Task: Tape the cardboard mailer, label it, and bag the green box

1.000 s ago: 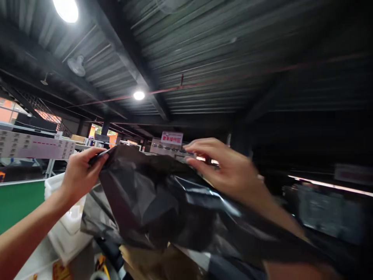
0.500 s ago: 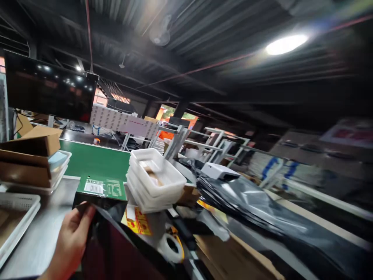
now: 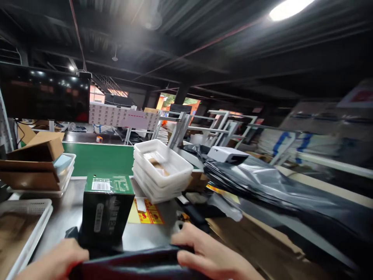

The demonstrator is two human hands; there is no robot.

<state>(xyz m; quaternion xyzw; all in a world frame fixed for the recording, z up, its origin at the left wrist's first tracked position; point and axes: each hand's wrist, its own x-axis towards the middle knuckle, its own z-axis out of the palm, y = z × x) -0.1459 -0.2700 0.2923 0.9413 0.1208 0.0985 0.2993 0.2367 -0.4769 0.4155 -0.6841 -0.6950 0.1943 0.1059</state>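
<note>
Landmark = grey metal worktable. Biggest thing: heap of glossy black plastic bags, spread along the table's right side w/ a small white box on top at its far end. Beyond the table's far edge runs a green conveyor belt. At the table's left edge: white plastic tray w/ brown liner, and behind it, far-left corner, flattened brown cardboard boxes on a pale tray. Mid-table, far side: stack of white plastic baskets. In front of those, nearer the person, a dark green-topped carton w/ barcode label stands upright on the table; a yellow-and-red printed sheet lies flat just right of it. At the table's near edge, a dark, shiny black plastic bag is held up by both hands, just in front of the carton. Left hand grips the bag's top edge at left, fingers curled over it; right hand grips the same edge at right, fingers folded over the rim. Hands well apart, bag mouth stretched betw. them.
</note>
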